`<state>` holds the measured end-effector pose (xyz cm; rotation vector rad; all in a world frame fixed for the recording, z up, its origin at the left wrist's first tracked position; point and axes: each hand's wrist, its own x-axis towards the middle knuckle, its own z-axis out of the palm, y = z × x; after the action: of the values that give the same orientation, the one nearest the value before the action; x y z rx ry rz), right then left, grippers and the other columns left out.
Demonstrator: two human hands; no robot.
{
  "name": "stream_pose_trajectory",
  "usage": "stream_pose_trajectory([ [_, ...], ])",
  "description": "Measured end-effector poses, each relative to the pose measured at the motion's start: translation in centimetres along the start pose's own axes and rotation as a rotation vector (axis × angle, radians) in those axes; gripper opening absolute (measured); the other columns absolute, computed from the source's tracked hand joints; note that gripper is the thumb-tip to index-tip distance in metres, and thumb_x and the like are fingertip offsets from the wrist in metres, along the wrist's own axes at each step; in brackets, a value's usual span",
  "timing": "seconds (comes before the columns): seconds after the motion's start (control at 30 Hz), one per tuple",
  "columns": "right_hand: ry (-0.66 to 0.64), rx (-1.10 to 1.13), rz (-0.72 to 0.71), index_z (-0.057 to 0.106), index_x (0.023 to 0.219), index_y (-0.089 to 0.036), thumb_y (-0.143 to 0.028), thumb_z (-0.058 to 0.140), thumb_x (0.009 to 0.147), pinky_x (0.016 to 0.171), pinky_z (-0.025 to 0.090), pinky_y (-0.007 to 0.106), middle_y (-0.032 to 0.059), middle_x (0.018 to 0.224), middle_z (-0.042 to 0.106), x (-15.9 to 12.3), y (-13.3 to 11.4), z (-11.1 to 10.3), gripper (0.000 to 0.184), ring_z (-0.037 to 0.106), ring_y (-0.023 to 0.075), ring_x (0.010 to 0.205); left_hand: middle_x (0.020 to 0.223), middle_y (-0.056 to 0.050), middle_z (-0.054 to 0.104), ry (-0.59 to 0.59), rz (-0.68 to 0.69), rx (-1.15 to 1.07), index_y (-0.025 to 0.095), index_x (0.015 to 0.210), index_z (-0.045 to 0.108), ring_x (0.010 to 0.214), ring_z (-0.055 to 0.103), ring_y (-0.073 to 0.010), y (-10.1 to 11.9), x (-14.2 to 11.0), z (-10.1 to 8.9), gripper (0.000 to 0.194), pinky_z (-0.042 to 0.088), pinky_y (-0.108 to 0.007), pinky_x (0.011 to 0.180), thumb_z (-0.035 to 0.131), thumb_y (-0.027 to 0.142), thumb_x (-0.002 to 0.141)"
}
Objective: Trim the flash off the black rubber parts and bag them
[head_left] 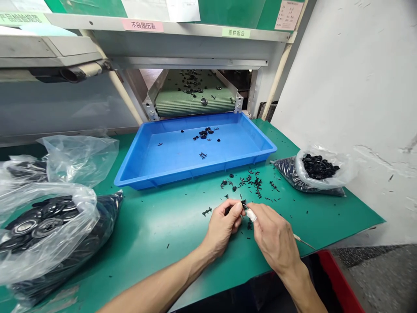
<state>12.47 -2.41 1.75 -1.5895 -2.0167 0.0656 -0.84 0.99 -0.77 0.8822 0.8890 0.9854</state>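
Left hand point(224, 224): fingers closed, thumb and forefinger pinching a small black part point(243, 204), mostly hidden by the fingertips. Position: above the table point(153, 230), in front of the blue tray point(135, 176).

Right hand point(275, 234): fingers closed on a white piece point(251, 215), its near end up against the black part. A thin rod point(304, 242) with a pointed end shows beyond the outer side of this hand; whether it joins the white piece cannot be told.

Loose black pieces point(257, 182): discs, branched bits and short slivers, scattered on the green table between the hands and the tray, some beside the fingers. One branched piece point(207, 211) lies apart, just left of the left hand.

Blue tray: shallow, rectangular, holding a small cluster of black discs point(203, 134) and a few stray bits.

Conveyor belt point(195, 105): green, ribbed, its end directly behind the tray; black parts strewn along it, one larger disc point(203, 101) near the end.

Large clear bag point(86, 221): at the left, open, filled with large black discs. Second clear bag point(81, 158) behind it, dark contents partly visible.

Small clear bag point(347, 171): on the right of the table, open, full of small black parts.

Red bin point(340, 282): below the table edge at the right, dark inside.

Shelf rail point(195, 29): above the belt, bearing pink and green labels.
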Motion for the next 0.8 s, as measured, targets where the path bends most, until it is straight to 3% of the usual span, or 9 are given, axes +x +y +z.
stream_pose_trajectory([
  [0.2, -0.005, -0.082, -0.032, 0.060, 0.089, -0.019, -0.014, 0.036, 0.090, 0.067, 0.036, 0.028, 0.0049, 0.080, 0.061, 0.2, 0.2, -0.3, 0.025, 0.054, 0.0180, 0.078, 0.051, 0.006, 0.041, 0.019, -0.006, 0.107, 0.015, 0.095, 0.061, 0.046, 0.029, -0.0059, 0.1, -0.3, 0.2, 0.036, 0.021, -0.020, 0.044, 0.057, 0.047, 0.081],
  [0.37, -0.015, -0.149, -0.071, 0.060, 0.094, -0.019, -0.012, 0.036, 0.090, 0.064, 0.033, 0.028, 0.0038, 0.075, 0.059, 0.2, 0.3, -0.4, 0.026, 0.050, 0.0174, 0.072, 0.051, 0.006, 0.041, 0.016, 0.007, 0.153, 0.014, 0.107, 0.061, 0.047, 0.030, -0.0069, -0.1, -0.4, 0.2, 0.042, 0.022, -0.021, 0.044, 0.057, 0.047, 0.081],
  [0.5, 0.004, -0.147, -0.064, 0.060, 0.090, -0.018, -0.011, 0.036, 0.089, 0.063, 0.031, 0.028, 0.0042, 0.074, 0.059, 0.0, 0.0, -0.1, 0.026, 0.050, 0.0170, 0.071, 0.056, 0.004, 0.048, 0.051, 0.045, 0.246, 0.017, 0.104, 0.065, 0.050, 0.038, -0.0085, -0.2, -0.3, 0.1, 0.037, 0.029, -0.022, 0.048, 0.059, 0.044, 0.080],
  [0.6, -0.028, -0.058, -0.003, 0.058, 0.084, -0.019, -0.009, 0.035, 0.086, 0.060, 0.030, 0.027, 0.0026, 0.071, 0.059, 0.0, -0.2, -0.1, 0.025, 0.050, 0.0153, 0.066, 0.070, -0.001, 0.059, 0.076, 0.155, 0.358, 0.019, 0.095, 0.069, 0.062, 0.049, -0.0119, -0.1, -0.3, -0.1, 0.027, 0.037, -0.023, 0.058, 0.059, 0.039, 0.080],
  [0.7, -0.166, 0.138, 0.139, 0.052, 0.075, -0.020, -0.009, 0.036, 0.081, 0.054, 0.027, 0.025, -0.0014, 0.064, 0.055, 0.4, 0.1, -0.3, 0.021, 0.045, 0.0120, 0.055, 0.083, -0.002, 0.063, 0.047, 0.288, 0.448, 0.020, 0.091, 0.069, 0.077, 0.055, -0.0151, -0.1, -0.3, -0.1, 0.020, 0.041, -0.025, 0.071, 0.056, 0.033, 0.084],
  [0.8, -0.302, 0.343, 0.255, 0.045, 0.064, -0.020, -0.009, 0.036, 0.078, 0.051, 0.026, 0.023, -0.0044, 0.054, 0.049, 1.1, 0.6, -0.6, 0.020, 0.040, 0.0097, 0.049, 0.084, -0.003, 0.062, 0.041, 0.367, 0.538, 0.020, 0.092, 0.067, 0.079, 0.054, -0.0156, 0.1, -0.3, 0.0, 0.020, 0.041, -0.027, 0.075, 0.050, 0.031, 0.087],
])
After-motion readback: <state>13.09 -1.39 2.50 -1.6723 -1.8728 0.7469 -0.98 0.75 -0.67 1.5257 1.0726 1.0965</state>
